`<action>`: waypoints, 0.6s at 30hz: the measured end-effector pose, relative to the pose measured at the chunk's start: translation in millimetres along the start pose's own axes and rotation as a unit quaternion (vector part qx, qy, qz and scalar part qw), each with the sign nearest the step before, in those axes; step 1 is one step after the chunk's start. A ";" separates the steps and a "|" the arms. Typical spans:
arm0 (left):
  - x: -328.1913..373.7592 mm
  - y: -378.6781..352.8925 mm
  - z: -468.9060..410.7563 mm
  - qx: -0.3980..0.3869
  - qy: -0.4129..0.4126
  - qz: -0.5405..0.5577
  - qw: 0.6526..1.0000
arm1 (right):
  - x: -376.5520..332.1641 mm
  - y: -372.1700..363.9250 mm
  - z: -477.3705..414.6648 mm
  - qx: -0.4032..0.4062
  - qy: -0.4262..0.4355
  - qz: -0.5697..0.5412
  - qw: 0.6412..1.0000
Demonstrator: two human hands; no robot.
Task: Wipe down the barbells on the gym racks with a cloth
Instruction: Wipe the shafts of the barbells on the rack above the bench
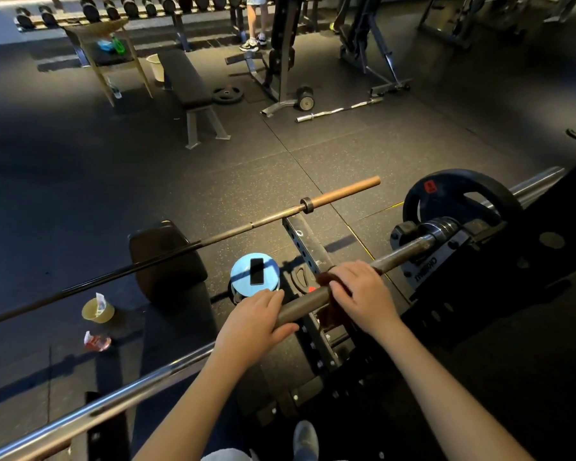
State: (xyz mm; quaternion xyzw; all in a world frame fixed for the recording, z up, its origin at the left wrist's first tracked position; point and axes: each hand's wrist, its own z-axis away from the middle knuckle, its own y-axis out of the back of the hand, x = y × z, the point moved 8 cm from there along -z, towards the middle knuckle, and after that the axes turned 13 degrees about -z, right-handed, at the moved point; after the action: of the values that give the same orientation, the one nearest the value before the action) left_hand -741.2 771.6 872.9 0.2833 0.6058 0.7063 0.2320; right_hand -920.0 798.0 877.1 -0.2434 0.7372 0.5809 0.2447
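The bar, left of the plate, is gripped at its end by the left hand. The cloth is clasped round it by the right hand. Pushed too far toward the plate, the cloth could be snagged there.

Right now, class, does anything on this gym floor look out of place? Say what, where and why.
Two drink cups stand on the floor beside the bench, easy to kick over. A phone lies on a blue tub near the barbell being wiped. A curl bar lies loose further off.
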 end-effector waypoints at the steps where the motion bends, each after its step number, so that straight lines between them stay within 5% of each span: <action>1: 0.1 0.7 0.3 0.001 0.000 -0.006 1.000 | 7.6 9.0 -3.9 0.014 -0.019 0.000 1.000; 6: -10.4 -3.5 15.5 -0.020 -0.008 -0.063 0.998 | 10.1 -2.7 4.9 0.143 -0.148 -0.015 0.978; 13: -23.1 -3.3 30.9 -0.027 -0.001 -0.044 0.999 | -15.1 -17.8 5.1 -0.029 -0.011 0.005 1.000; 18: -33.2 -2.9 42.2 0.002 0.009 -0.062 0.998 | -14.3 -23.1 12.6 0.126 -0.145 -0.007 0.981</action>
State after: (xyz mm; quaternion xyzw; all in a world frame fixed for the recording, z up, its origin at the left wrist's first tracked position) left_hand -688.2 780.4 870.5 0.2396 0.6257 0.6917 0.2696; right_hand -893.2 806.6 866.7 -0.1290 0.7593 0.5109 0.3819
